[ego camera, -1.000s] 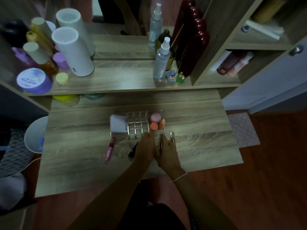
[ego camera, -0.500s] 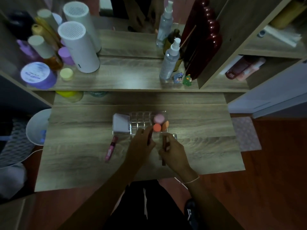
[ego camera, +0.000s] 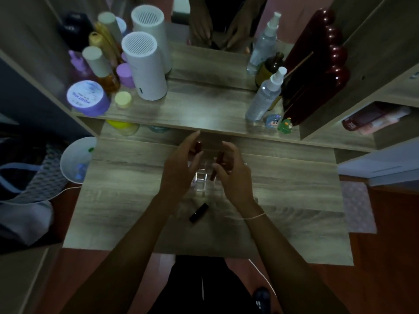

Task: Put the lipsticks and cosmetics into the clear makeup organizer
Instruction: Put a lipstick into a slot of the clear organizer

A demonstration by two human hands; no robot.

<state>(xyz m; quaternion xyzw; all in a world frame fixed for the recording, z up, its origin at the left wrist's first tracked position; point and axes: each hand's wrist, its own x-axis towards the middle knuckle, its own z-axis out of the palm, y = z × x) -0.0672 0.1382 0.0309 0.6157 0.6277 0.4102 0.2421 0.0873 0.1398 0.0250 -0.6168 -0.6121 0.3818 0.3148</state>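
The clear makeup organizer (ego camera: 202, 177) stands on the wooden desk (ego camera: 294, 189), mostly hidden behind my hands. My left hand (ego camera: 181, 168) is raised over its left side, fingers closed on a small dark red lipstick (ego camera: 198, 146). My right hand (ego camera: 233, 175) hovers over the organizer's right side and grips a slim reddish-brown lipstick (ego camera: 218, 164) held nearly upright. A black lipstick tube (ego camera: 199, 212) lies on the desk just in front of the organizer, between my forearms. The sponges and the white item beside the organizer are hidden.
A shelf above the desk holds white cylinders (ego camera: 145, 69), a purple jar (ego camera: 87, 98), bottles, a spray bottle (ego camera: 264, 96) and small figurines (ego camera: 278, 123). A mirror stands behind. A white bin (ego camera: 77, 162) sits left of the desk, a pink mat (ego camera: 358, 207) right.
Both hands rose from the desk front to above the organizer, each with a lipstick. The camera moved closer and tilted down. A black tube now shows on the desk.
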